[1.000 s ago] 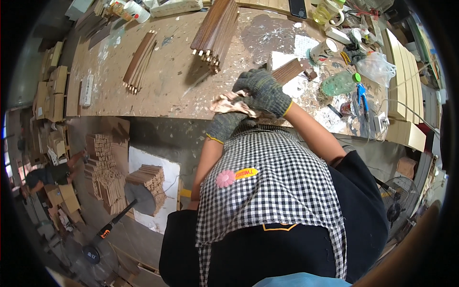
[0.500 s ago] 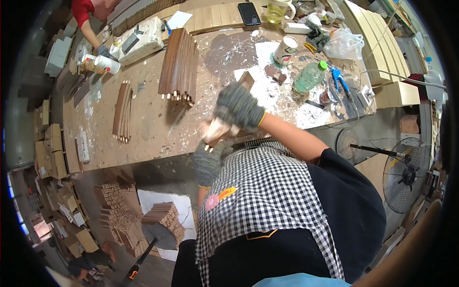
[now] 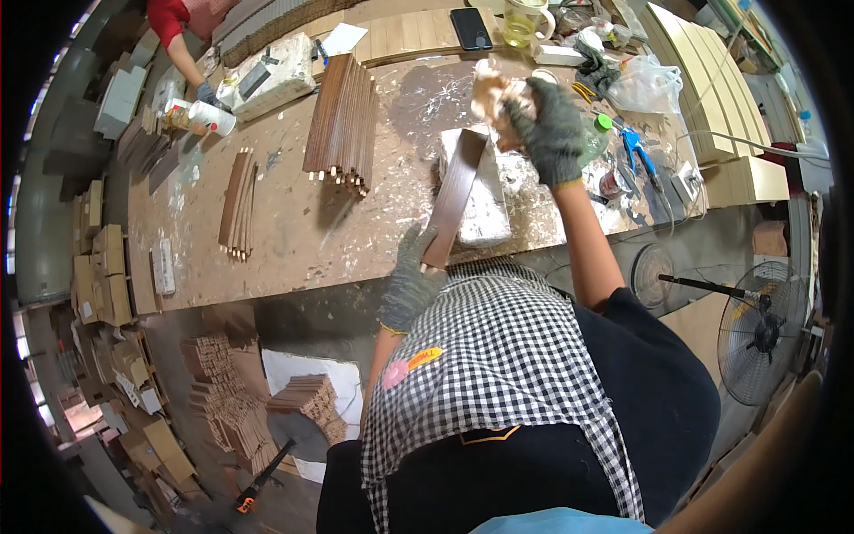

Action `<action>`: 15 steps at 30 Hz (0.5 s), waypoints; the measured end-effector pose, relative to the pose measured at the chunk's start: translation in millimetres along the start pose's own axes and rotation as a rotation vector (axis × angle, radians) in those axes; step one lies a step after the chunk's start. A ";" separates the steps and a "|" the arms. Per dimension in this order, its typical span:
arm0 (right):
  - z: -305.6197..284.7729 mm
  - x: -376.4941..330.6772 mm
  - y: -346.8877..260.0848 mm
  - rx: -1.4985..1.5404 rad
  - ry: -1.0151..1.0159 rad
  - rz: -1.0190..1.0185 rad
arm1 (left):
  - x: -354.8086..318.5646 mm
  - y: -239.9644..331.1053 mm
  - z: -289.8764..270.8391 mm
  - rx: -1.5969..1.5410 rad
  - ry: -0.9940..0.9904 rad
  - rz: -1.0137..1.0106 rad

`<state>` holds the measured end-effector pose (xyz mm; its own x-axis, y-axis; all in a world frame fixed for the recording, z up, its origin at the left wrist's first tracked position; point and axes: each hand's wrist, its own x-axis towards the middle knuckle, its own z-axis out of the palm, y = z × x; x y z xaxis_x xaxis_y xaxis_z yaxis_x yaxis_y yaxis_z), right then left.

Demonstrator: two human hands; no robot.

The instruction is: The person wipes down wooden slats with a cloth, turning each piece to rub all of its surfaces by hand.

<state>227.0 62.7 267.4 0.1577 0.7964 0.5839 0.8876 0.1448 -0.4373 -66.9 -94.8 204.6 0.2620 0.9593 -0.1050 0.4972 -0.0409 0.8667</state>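
Note:
My left hand (image 3: 413, 278), in a grey knitted glove, grips the near end of a dark brown wooden slat (image 3: 455, 191) with pale pegs at its end. The slat slants away from me, its far part over a white, paint-smeared block (image 3: 487, 212). Beyond the block's right side, my gloved right hand (image 3: 553, 135) is raised and closed on a crumpled tan-and-white rag (image 3: 500, 100), smeared by motion. A tall stack of brown slats (image 3: 342, 125) stands left of the block, and a few more slats (image 3: 237, 203) lie farther left.
Across the back right are a phone (image 3: 471, 29), a glass mug (image 3: 523, 22), a plastic bag (image 3: 648, 84) and blue-handled pliers (image 3: 637, 149). A co-worker's gloved hand (image 3: 210, 94) is by white cups (image 3: 210, 118) at far left. A fan (image 3: 762, 331) stands at right.
My right hand has moved right and away from me with the rag, off the slat's near end. The slat and white block now show plainly; my left hand has shifted slightly right and away.

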 end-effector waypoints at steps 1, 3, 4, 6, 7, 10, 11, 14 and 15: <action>-6.5 -11.0 -23.1 -0.007 0.030 -0.157 | -5.9 -25.4 5.5 -0.043 -0.011 -0.005; -4.6 -50.9 -60.3 -0.406 -0.328 -0.177 | -0.8 -23.1 10.6 -0.163 -0.019 -0.112; 8.0 -76.4 -62.8 -0.285 -0.269 -0.425 | 1.8 -18.1 13.9 -0.288 -0.024 -0.219; 7.4 -99.4 -92.3 0.191 -0.701 -0.549 | 13.4 10.1 6.9 -0.124 0.005 -0.089; 9.5 -111.4 -87.6 0.184 -0.638 -0.557 | 18.0 18.8 -0.1 -0.240 -0.123 -0.259; 17.0 -83.6 -73.1 0.088 -0.677 -0.617 | 11.0 -9.0 7.9 -0.366 -0.134 -0.324; 62.1 -85.2 -44.7 -0.146 -0.731 -0.512 | 8.5 -22.4 13.3 -0.367 -0.105 -0.267; 93.8 -18.8 -14.0 0.022 -0.701 -0.161 | 10.4 -36.6 16.6 -0.291 -0.031 -0.191; 96.3 6.7 -8.3 -0.029 -0.852 -0.032 | 13.3 -35.2 15.9 -0.341 -0.067 -0.222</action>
<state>179.0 123.3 209.1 -0.2367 0.9637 -0.1236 0.8987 0.1689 -0.4048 -67.8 -85.0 164.9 0.2385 0.9135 -0.3296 0.2481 0.2708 0.9301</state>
